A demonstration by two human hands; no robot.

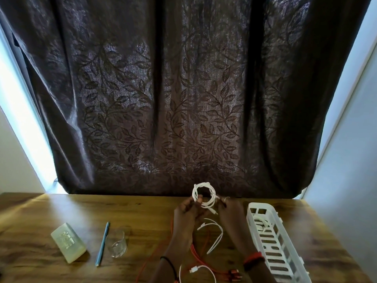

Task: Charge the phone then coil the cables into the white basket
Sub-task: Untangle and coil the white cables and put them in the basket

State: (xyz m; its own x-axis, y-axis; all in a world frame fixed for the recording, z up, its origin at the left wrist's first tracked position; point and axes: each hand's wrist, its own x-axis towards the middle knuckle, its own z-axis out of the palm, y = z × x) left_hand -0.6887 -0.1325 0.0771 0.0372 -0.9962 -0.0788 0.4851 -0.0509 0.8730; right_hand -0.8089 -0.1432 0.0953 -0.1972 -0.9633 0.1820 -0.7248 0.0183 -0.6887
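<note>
Coiling step: L hand [186, 210] & R hand [230, 209] fingers [196, 201] pinch white cable coil [204, 196] above desk [142, 231], near white basket [250, 219]; next prob. drop coil in, then red cable [232, 275].

White coiled cable [204, 196]; red cables [233, 275] at its 6 o'clock; white basket [272, 254]; blue pen [102, 244]; curtain [183, 99] dk brown w/ leaf pattern.

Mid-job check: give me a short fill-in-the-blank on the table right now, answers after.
1. The left hand and right hand together hold a coiled cable whose colour is ____.
2. The white basket stands to the ____ of both hands.
3. The blue pen lies between the translucent case and the ____.
Answers: white; right; glass.
</note>
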